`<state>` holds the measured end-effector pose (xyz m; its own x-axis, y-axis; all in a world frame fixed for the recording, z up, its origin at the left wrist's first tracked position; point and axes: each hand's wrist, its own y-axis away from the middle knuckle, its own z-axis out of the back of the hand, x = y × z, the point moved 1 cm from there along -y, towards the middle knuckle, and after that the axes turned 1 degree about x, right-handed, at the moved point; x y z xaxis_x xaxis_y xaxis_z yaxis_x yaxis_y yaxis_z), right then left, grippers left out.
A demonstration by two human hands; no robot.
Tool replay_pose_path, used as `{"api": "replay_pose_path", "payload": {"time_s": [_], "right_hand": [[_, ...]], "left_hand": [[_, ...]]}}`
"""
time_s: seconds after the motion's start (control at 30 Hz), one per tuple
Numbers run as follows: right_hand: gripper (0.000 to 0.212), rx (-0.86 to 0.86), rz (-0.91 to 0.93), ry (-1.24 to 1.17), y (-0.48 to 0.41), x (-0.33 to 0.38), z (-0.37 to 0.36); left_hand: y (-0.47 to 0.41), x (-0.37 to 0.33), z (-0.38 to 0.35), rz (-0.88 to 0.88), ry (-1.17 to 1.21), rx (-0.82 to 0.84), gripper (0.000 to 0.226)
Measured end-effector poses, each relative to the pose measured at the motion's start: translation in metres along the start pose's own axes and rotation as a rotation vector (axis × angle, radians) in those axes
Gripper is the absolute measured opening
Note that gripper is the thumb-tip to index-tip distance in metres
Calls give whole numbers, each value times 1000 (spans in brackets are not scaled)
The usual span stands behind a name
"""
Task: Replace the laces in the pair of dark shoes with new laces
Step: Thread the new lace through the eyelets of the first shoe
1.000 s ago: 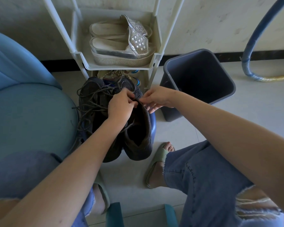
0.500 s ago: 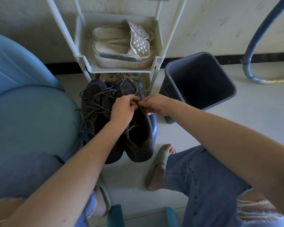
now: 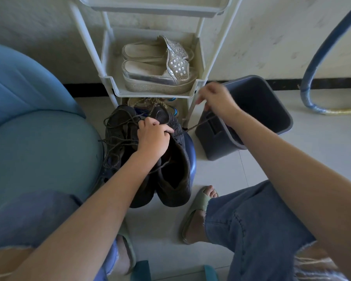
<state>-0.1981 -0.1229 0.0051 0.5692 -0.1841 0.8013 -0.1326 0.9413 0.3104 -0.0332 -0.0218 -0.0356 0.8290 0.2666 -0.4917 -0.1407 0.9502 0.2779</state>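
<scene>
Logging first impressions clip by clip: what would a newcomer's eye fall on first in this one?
The right hand, raised in front of the grey bin, pinches a dark lace drawn taut from the right-side dark shoe at centre, which the left hand grips near its opening. Loose laces tangle over the other dark shoe beside it, and silver sandals sit on the white rack shelf just behind.

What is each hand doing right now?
Left hand: grips the dark worn lace-up shoe by its upper.
Right hand: pinches that shoe's dark braided lace, stretched taut.
</scene>
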Motion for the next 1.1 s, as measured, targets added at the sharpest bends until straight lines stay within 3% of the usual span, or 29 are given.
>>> {"api": "replay_pose_path", "payload": {"time_s": [0.07,0.13,0.2,0.27,0.43,0.6,0.67,0.73,0.83,0.93,1.0,1.1], "right_hand": [[27,349,94,410,10,-3,-18],[39,567,88,706,18,-8,-36],[34,630,97,828,20,-12,-46],[22,628,131,800,19,-9,-47],[21,290,95,315,10,5,-19],[13,-256,-39,-425,1,9,23],[16,-293,-77,-748,0,9,32],[20,-178,-121,-886,0,10,29],[23,97,-135,-521,5,13,9],[27,406,37,314,18,8,-16],[41,592,90,649,25,2,-36],[26,511,137,826,30,0,-56]], "left_hand": [[2,-2,7,20,8,-54,30],[2,-3,18,63,13,-134,26],[-2,2,29,118,16,-114,24],[-7,7,36,171,-8,-21,26],[2,9,28,207,-151,243,70],[2,10,22,190,-125,221,51],[4,9,23,185,-103,212,47],[6,9,25,176,-106,192,40],[8,12,24,166,-90,181,41],[9,14,20,148,-100,154,57],[10,15,15,129,-133,153,59],[11,16,11,128,-128,161,56]]}}
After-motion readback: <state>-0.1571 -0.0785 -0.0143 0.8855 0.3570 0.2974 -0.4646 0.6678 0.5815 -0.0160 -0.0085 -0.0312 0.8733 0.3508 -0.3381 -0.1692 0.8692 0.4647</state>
